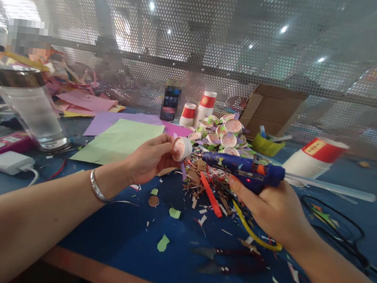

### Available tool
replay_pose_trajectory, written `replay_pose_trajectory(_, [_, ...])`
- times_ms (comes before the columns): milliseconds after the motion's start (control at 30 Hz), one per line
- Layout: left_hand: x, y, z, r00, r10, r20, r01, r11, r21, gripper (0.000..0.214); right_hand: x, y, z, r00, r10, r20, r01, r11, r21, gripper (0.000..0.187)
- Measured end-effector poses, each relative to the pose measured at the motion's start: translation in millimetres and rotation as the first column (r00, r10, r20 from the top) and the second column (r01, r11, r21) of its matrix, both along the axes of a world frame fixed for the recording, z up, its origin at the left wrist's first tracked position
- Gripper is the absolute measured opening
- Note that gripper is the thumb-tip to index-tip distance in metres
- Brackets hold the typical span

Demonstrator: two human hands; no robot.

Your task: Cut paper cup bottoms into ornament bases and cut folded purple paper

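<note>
Between the fingertips of my left hand (150, 159) is a small round white paper piece (181, 149) with an orange grid drawn on its face and a purple strip hanging below. My right hand (269, 205) grips a blue hot glue gun (240, 165), its red light on and a clear glue stick (333, 187) jutting from the back. The gun's nozzle points at the white piece, close to its right side; whether they touch I cannot tell. Behind them lies a heap of similar round pieces (228, 140) with green and purple bits.
Paper scraps and an orange-red strip (211, 195) lie below the gun, nearer me dark thread snips (225, 261). Paper cup stacks (319, 158) stand right and behind. Left are green paper (117, 140), a water cup (38, 111) and a power strip (2, 150). A black cable (337, 240) loops at right.
</note>
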State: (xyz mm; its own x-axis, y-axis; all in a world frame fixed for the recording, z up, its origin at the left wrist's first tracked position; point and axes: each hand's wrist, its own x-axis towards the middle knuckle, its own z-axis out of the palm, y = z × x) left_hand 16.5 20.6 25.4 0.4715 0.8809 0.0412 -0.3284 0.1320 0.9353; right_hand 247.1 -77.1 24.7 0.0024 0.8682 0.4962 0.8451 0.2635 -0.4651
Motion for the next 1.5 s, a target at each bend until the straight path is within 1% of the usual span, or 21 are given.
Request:
replay_pose_trajectory(67, [0, 0, 0.0, 1.000, 0.006, 0.024, -0.006, 1.000, 0.014, 0.019, 1, 1, -0.4, 0.999, -0.038, 0.004, 0.038, 0.997, -0.061, 0.031])
replay_pose_trajectory(167, [0, 1, -0.6, 0.999, 0.020, 0.031, -0.020, 1.000, 0.010, 0.018, 3, 2, 1.2, 0.997, -0.080, 0.001, 0.079, 0.985, -0.151, 0.041])
replay_pose_trajectory(267, [-1, 3, -1.5, 0.999, 0.044, 0.026, -0.044, 0.999, -0.007, 0.017, 7, 4, 4.4, 0.996, -0.084, -0.022, 0.076, 0.969, -0.235, 0.049])
replay_pose_trajectory(333, [-2, 4, -1.5, 0.998, 0.049, 0.041, -0.048, 0.999, -0.013, 0.018, 10, 6, 6.2, 0.992, -0.082, -0.100, 0.043, 0.937, -0.347, 0.049])
replay_pose_trajectory(433, [-3, 5, -0.2, 0.997, 0.044, 0.061, -0.044, 0.999, -0.013, 0.019, 16, 7, 7.3, 0.956, -0.116, -0.268, -0.034, 0.867, -0.497, 0.049])
replay_pose_trajectory(567, [-6, 5, 1.3, 0.997, 0.040, 0.069, -0.038, 0.999, -0.028, 0.018, 20, 8, 7.2, 0.911, -0.143, -0.387, -0.135, 0.783, -0.607, 0.048])
replay_pose_trajectory(667, [-7, 5, 1.8, 0.996, 0.033, 0.077, -0.031, 0.999, -0.033, 0.017, 22, 9, 8.3, 0.883, -0.179, -0.433, -0.164, 0.748, -0.643, 0.047])
replay_pose_trajectory(733, [-8, 5, 2.5, 0.997, 0.032, 0.072, -0.030, 0.999, -0.023, 0.016, 25, 9, 10.3, 0.858, -0.215, -0.466, -0.154, 0.759, -0.633, 0.047])
replay_pose_trajectory(900, [-8, 4, 5.1, 0.999, 0.041, 0.033, -0.039, 0.999, -0.033, 0.016, 45, 15, 12.2, 0.779, -0.279, -0.561, -0.078, 0.845, -0.529, 0.039])
replay_pose_trajectory(1000, [-8, 4, 5.3, 1.000, 0.022, 0.019, -0.022, 0.999, -0.045, 0.016, 61, 22, 4.0, 0.757, -0.297, -0.582, -0.026, 0.877, -0.480, 0.037])
replay_pose_trajectory(1067, [-8, 4, 4.3, 1.000, 0.000, 0.016, 0.000, 0.999, -0.036, 0.016, 68, 25, -3.4, 0.751, -0.310, -0.583, 0.007, 0.887, -0.462, 0.037])
replay_pose_trajectory(1167, [-9, 4, 2.6, 1.000, -0.012, 0.019, 0.012, 0.999, -0.033, 0.015, 74, 28, -10.2, 0.743, -0.347, -0.573, 0.051, 0.882, -0.468, 0.038])
replay_pose_trajectory(1300, [-9, 5, 2.6, 0.999, -0.031, 0.019, 0.032, 0.999, -0.033, 0.016, 78, 28, -9.7, 0.745, -0.403, -0.532, 0.098, 0.854, -0.511, 0.038])
replay_pose_trajectory(1400, [-9, 5, 3.3, 0.999, -0.041, 0.013, 0.042, 0.999, -0.031, 0.017, 82, 27, -11.2, 0.771, -0.426, -0.474, 0.142, 0.840, -0.524, 0.044])
replay_pose_trajectory(1500, [-10, 5, 2.5, 0.999, -0.041, -0.006, 0.041, 0.998, -0.040, 0.015, 86, 25, -17.0, 0.813, -0.441, -0.379, 0.212, 0.833, -0.512, 0.047])
